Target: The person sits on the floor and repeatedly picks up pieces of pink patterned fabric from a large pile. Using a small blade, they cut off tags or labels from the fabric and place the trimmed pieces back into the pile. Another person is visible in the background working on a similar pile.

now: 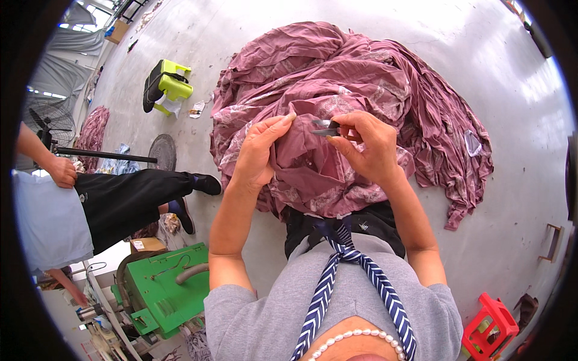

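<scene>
A large heap of dusty-pink fabric (313, 75) with pale patterned patches spreads in front of me and over my lap. My left hand (257, 147) pinches a fold of this fabric, its thumb pointing up and right. Just to the right, my right hand (370, 144) grips a small pair of thread snips (326, 128). Their two short metal blades point left toward the fabric by my left thumb and look slightly apart. Whether a thread lies between the blades is too small to tell.
On the left stands another person in black trousers (129, 195), near a black pole (105, 154) with a round base. A lime-green stool (176, 87) is beyond. Green-topped machinery (174, 289) sits at lower left, a red stool (490, 328) at lower right.
</scene>
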`<action>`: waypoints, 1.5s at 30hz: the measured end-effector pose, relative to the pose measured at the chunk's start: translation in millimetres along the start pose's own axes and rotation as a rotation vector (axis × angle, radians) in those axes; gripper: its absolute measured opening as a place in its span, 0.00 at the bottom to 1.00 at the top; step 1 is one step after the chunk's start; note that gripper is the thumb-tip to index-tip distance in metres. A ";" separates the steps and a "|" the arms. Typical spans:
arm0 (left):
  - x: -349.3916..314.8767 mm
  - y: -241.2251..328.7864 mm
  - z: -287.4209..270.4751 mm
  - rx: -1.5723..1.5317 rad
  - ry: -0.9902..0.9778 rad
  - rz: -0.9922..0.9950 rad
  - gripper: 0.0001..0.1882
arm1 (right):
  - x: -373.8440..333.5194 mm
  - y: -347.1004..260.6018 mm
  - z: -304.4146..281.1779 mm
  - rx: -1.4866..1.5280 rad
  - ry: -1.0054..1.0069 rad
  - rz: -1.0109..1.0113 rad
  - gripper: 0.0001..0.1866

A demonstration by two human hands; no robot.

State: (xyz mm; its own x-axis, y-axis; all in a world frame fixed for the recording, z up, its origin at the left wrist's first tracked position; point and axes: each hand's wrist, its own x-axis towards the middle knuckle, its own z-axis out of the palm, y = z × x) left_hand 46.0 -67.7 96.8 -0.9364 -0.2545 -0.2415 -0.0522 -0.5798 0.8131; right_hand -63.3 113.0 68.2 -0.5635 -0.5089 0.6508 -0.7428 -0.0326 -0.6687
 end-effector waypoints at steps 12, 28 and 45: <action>-0.7 1.7 -3.8 -0.020 -0.018 -0.045 0.12 | 0.9 -0.4 5.2 0.167 -0.008 0.084 0.14; 1.6 1.0 -5.9 -0.011 -0.025 -0.033 0.11 | 0.2 -2.7 10.5 0.032 0.055 -0.020 0.14; 1.7 1.1 -1.6 0.139 0.001 0.010 0.10 | 1.4 -7.2 6.7 0.101 -0.009 0.118 0.12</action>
State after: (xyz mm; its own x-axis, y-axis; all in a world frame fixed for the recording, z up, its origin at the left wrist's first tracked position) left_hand 44.9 -70.0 96.4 -0.9369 -0.2602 -0.2336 -0.0908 -0.4641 0.8811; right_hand -56.4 106.8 71.5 -0.6413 -0.5219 0.5624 -0.6309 -0.0585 -0.7737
